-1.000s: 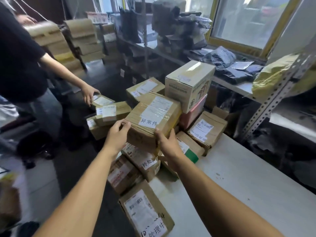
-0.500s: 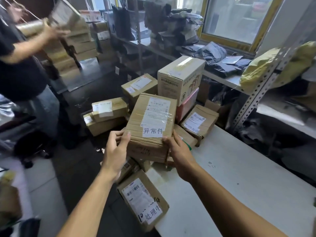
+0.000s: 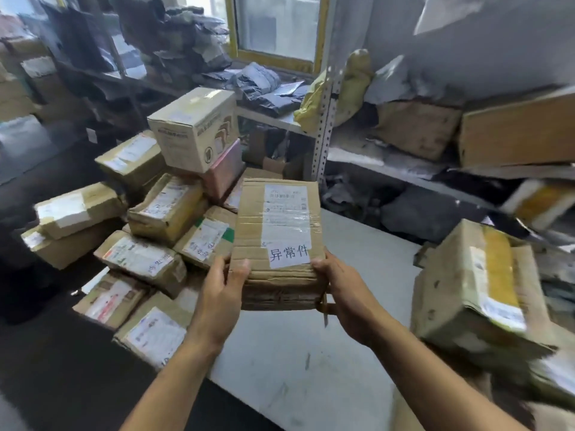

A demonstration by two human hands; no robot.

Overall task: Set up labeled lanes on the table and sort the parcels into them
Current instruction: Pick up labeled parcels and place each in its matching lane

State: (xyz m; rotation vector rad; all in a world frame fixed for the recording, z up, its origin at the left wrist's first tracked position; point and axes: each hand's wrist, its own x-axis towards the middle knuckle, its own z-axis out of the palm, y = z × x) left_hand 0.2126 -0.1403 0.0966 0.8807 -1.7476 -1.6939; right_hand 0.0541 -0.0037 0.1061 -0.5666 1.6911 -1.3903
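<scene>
The box (image 3: 277, 241) with the handwritten white label (image 3: 289, 254) is held up over the tabletop (image 3: 311, 353), clear of it, its long axis running straight away from the person. Both hands grasp its near end: the left hand (image 3: 222, 293) clamps the near-left corner, the right hand (image 3: 345, 290) cups the near-right corner from beneath. Neither is nearer; the load is shared evenly. A pile of parcels (image 3: 149, 244) lies to the left, another parcel (image 3: 473, 287) to the right, with bare tabletop between them, directly beneath the box, probably where it goes.
</scene>
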